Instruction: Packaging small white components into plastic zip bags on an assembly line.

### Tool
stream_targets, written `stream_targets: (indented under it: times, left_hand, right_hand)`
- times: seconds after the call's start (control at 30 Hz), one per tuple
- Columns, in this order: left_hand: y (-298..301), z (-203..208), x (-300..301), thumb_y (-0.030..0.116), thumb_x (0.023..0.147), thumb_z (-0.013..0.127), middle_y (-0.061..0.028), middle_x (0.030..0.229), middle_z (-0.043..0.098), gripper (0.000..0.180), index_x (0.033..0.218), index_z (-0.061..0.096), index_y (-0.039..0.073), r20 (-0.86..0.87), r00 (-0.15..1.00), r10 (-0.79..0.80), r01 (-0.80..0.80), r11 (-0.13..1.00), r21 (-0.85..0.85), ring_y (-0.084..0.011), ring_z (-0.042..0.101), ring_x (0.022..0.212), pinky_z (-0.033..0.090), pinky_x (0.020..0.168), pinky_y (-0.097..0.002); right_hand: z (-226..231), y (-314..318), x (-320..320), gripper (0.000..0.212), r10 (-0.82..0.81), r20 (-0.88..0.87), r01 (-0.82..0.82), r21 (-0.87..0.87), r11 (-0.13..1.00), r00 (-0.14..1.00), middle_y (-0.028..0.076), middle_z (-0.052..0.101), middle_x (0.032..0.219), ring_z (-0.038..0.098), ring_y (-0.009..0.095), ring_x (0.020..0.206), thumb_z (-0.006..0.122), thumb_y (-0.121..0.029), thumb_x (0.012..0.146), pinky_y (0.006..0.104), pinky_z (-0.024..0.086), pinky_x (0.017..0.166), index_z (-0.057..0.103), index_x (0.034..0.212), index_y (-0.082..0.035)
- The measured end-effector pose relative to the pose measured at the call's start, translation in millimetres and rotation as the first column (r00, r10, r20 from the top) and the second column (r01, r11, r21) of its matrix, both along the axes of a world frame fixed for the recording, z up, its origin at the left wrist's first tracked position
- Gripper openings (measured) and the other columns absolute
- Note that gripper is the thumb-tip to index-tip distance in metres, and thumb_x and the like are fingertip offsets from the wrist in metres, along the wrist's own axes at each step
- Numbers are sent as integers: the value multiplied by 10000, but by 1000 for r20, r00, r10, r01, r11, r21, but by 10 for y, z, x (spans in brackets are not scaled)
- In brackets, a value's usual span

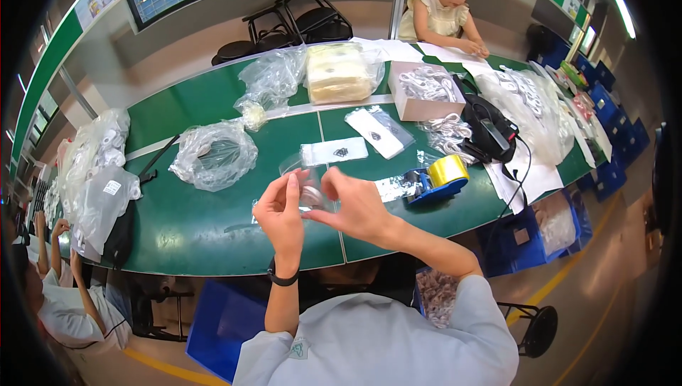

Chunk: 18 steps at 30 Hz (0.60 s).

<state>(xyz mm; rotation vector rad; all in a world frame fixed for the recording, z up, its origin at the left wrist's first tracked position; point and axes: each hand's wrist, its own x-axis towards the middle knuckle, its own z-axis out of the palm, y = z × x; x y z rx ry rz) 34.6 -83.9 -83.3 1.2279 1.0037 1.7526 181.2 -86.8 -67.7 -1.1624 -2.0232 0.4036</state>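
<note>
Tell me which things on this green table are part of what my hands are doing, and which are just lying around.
In hand: small clear bag, pinched by left hand and right hand.

Lying about: tape dispenser, flat bagged packets, crumpled plastic wrap, box of white parts, black pouch.

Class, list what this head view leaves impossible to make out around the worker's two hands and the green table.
- Contents of the small clear bag: hidden between the left hand and right hand, and too small to tell.
- Dark pieces in the flat bags: too small.
- Blue crate under the green table: inside hidden by the table edge and the forearm.
</note>
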Motion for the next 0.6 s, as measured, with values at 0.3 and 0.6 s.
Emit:
stream_targets:
  times: [0.3, 0.6]
  left_hand:
    - [-84, -106, -18, 71, 955, 625, -88, 879, 732, 158, 1002, 691, -65, -292, 953, 83, -73, 996, 43, -108, 683, 821, 525, 749, -248]
    - [-153, -194, -85, 67, 978, 565, -91, 809, 724, 176, 1018, 678, -62, -285, 957, -55, 48, 998, -32, -111, 691, 767, 518, 691, -253]
  right_hand:
    - [115, 24, -94, 253, 95, 26, -90, 642, 761, 995, 73, 592, 932, 583, 259, 841, 780, -73, 724, 382, 472, 749, 691, 961, -64]
    - [94, 155, -5, 207, 85, 128, -145, 583, 799, 988, 73, 596, 956, 583, 265, 978, 755, -115, 747, 432, 460, 948, 703, 935, -48]
